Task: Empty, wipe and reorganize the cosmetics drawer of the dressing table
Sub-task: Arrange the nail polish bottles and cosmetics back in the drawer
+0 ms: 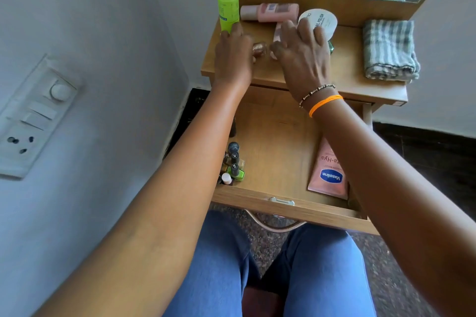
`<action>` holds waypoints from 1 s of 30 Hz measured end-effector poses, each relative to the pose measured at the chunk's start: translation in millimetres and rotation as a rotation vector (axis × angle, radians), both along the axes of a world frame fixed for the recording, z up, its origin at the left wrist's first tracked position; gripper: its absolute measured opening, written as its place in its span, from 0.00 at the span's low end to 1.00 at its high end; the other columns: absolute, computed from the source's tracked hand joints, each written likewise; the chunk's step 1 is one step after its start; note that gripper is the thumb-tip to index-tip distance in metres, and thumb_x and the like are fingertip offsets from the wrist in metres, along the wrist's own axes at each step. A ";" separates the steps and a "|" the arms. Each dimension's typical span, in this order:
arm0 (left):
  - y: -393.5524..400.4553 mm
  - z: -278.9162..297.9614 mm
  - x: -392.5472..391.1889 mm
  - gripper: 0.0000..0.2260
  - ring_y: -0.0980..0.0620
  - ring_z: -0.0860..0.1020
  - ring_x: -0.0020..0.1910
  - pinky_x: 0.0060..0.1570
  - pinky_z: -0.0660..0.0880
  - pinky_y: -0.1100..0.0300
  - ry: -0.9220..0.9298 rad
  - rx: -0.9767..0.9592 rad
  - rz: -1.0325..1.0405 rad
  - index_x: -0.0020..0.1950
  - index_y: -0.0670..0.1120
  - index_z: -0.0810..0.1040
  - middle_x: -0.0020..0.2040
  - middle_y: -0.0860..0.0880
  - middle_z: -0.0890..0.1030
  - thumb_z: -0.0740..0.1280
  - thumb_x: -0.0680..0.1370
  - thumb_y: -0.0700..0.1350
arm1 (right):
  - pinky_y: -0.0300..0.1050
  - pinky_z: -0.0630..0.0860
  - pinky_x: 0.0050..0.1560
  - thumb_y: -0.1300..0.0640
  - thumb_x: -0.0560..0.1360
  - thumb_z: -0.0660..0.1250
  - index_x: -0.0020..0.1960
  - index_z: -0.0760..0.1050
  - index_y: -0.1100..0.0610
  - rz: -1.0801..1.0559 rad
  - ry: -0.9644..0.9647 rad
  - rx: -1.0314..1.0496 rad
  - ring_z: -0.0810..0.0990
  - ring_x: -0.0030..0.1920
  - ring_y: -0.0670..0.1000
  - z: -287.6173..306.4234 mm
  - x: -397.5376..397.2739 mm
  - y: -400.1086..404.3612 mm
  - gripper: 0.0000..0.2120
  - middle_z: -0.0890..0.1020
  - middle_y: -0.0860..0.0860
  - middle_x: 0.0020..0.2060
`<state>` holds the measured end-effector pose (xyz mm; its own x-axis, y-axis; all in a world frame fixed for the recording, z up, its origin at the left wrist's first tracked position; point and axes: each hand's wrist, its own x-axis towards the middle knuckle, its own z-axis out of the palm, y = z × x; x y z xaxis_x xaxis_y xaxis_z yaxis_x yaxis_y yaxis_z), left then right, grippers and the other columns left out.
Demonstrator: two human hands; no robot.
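Reaching over the open drawer [288,203], both hands, left [233,59] and right [302,56], hover loosely open, holding nothing

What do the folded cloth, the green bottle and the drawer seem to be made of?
Cloth: soft woven fabric, likely cotton; striped weave, limp folds.
Green bottle: looks like plastic, smooth with a slight sheen, opaque.
Drawer: wood-look board, probably laminate; even printed grain, matte. Its handle looks like polished metal.
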<state>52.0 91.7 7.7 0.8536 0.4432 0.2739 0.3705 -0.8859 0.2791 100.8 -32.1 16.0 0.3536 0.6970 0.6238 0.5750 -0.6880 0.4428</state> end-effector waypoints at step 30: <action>-39.5 -39.4 -174.6 0.11 0.50 0.81 0.52 0.53 0.79 0.48 -0.309 -1.069 0.038 0.57 0.52 0.70 0.52 0.45 0.79 0.65 0.78 0.40 | 0.26 0.68 0.45 0.60 0.72 0.70 0.54 0.74 0.58 0.350 1.389 0.667 0.72 0.45 0.42 -47.8 -149.9 -29.4 0.12 0.74 0.48 0.48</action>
